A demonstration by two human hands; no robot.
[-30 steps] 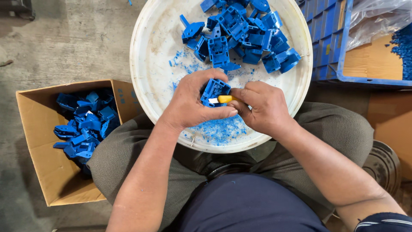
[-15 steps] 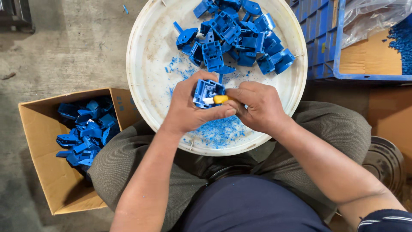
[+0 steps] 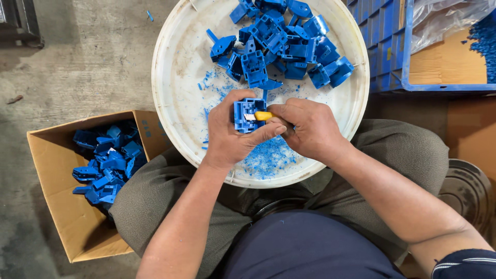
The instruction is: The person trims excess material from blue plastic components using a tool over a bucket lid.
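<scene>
- The left hand (image 3: 230, 137) is clamped around a blue plastic part (image 3: 245, 114), fingers over its far side and thumb pressed along its near side, holding it just above the white round tray (image 3: 178, 77).
- The right hand (image 3: 305, 126) is closed tight on a yellow-handled tool (image 3: 262, 115); the tool's tip touches the right side of the held part.
- Both hands sit over the tray's near edge, touching each other at the thumbs.
- Blue shavings (image 3: 266, 155) lie scattered on the tray beneath the hands, thickest toward the near rim.
- A heap of blue parts (image 3: 289, 39) fills the tray's far side, well apart from the held part.
- The tray rests on the person's lap, across grey trousers (image 3: 155, 196).
- A cardboard box (image 3: 57, 206) stands on the floor by the left knee, with more blue parts (image 3: 106, 163) piled against its far-right corner.
- A blue crate (image 3: 392, 57) sits beyond the tray's right edge, with clear plastic bagging (image 3: 444, 20) inside it.
</scene>
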